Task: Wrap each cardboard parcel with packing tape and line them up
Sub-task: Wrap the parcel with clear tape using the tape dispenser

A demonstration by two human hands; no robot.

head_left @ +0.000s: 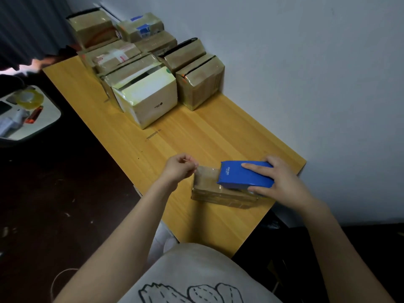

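A small flat cardboard parcel [218, 194] lies on the near part of the wooden tabletop [175, 138], close to its right edge and just in front of the person. It already looks glossy with clear wrap along its sides.

The right hand [284, 182] grips a blue tape dispenser [244, 174] that sits on top of the parcel. The forefinger lies along the dispenser's top, the thumb presses its near side, and the other fingers wrap the far end.

A strip of clear tape [207, 172] runs from the dispenser's front across the parcel's top toward its left end. There the left hand [178, 169] has its fingers curled and pinches the end of the tape just above the parcel's left edge.

At the far end of the tabletop, against the white wall [306, 62], a group of wrapped parcels [131, 68] stands packed close together, some stacked on others. The nearest is a pale box [153, 99] with a small dark mark on its side. Just to its right stands a brown box [200, 86] with a dark strip along its top.

Off to the left, well apart from the tabletop, a white surface [51, 115] carries a roll of clear tape [29, 98] and an orange object [33, 114] too blurred to name.
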